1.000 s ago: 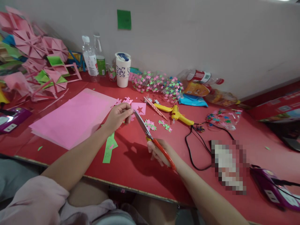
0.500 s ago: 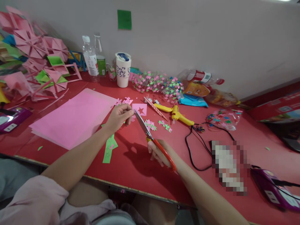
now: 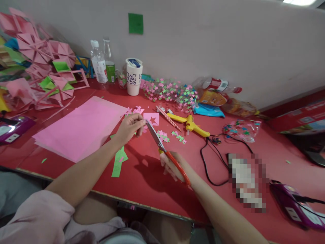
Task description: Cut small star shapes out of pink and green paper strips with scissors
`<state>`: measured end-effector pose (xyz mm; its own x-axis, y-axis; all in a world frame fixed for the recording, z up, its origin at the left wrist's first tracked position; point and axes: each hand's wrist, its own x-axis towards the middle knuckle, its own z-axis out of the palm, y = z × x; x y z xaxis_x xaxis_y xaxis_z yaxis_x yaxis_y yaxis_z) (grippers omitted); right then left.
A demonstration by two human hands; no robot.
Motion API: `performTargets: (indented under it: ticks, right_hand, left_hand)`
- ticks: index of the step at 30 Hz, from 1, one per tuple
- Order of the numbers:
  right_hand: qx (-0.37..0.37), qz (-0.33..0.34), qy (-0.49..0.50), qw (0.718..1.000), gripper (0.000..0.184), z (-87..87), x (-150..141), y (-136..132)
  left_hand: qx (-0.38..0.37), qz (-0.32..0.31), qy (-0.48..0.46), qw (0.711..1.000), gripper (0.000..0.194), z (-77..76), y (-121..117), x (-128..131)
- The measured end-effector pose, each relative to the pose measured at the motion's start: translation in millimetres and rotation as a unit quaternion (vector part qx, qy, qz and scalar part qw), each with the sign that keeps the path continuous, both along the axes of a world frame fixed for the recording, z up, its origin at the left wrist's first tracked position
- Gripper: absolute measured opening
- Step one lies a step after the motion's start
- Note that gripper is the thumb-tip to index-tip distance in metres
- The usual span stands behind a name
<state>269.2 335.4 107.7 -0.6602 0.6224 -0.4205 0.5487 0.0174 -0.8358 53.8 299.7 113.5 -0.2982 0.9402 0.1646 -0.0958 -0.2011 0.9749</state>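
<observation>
My right hand (image 3: 175,166) is wrapped round the red handles of a pair of scissors (image 3: 155,135), whose blades point up and left. The blade tips reach the fingertips of my left hand (image 3: 132,127), which is closed in a pinch; what lies between finger and thumb is too small to make out. Just beyond the tips is a pink paper square (image 3: 148,117) with a star-shaped hole. Small pink and green paper stars (image 3: 163,135) lie behind the blades, and more pink stars (image 3: 137,110) lie past my left hand. Green paper scraps (image 3: 117,166) rest below my left wrist.
Pink paper sheets (image 3: 81,128) lie at left, below folded pink paper shapes (image 3: 35,51). A white cup (image 3: 134,81) and bottles (image 3: 99,69) stand by the wall. A star-filled clear bottle (image 3: 170,91), a yellow cutter (image 3: 177,117) and a yellow glue gun (image 3: 196,127) with its black cord lie behind.
The camera view has shifted very slightly. Both hands and the scissors hold almost the same position.
</observation>
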Motion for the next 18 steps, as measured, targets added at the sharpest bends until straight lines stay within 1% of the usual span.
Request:
performTargets:
  ticks: [6,9,14,18]
  right_hand:
    - [0.003,-0.012,0.025,1.000,0.048,1.2,0.0,-0.7]
    - [0.007,-0.012,0.023,1.000,0.047,1.5,0.4,-0.7]
    - [0.001,0.006,0.011,1.000,0.047,2.7,1.6,1.4]
    - [0.012,0.018,0.007,1.000,0.046,6.5,2.6,1.8]
  left_hand:
    - [0.012,0.000,0.003,1.000,0.020,-2.3,0.4,0.0]
    - [0.009,0.004,-0.002,1.000,0.021,-4.1,0.7,1.2]
    - [0.009,0.005,-0.017,1.000,0.023,-5.7,0.0,2.8]
    - [0.012,0.004,-0.012,1.000,0.022,-4.8,-0.2,1.7]
